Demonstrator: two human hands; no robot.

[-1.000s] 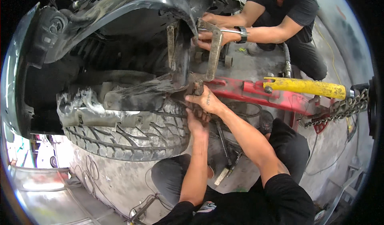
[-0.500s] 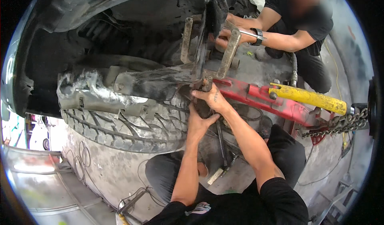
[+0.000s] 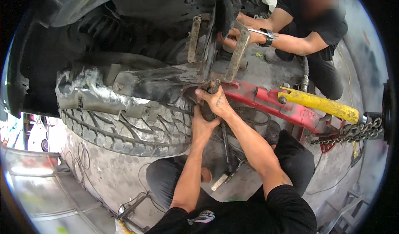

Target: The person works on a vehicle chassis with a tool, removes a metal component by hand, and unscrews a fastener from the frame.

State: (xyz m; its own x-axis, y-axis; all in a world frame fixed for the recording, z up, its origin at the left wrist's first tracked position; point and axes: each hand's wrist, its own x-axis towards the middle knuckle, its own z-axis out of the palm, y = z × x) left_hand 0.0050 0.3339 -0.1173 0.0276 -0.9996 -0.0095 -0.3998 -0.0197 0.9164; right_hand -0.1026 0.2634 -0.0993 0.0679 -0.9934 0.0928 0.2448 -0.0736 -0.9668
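At the front end of a dark, worn vehicle frame rail, both my hands are closed close together. My right hand wraps round a dark metal part, its stubby end showing above the fingers. Just below and to the left, my left hand curls its fingers up under the rail's end, beside the tyre. What lies in its fingers is hidden. An upright metal plate rises above my hands, flanked by two rusty brackets.
A red pulling arm with a yellow hydraulic cylinder and chain extends rightward. A co-worker works at the plate's far side, holding a metal tool. A dark-handled hammer lies between my knees. Cables lie at left.
The view has shifted slightly, so the wheel and rail sit a little further left. My hands stay at the rail's end with nearly the same grip.
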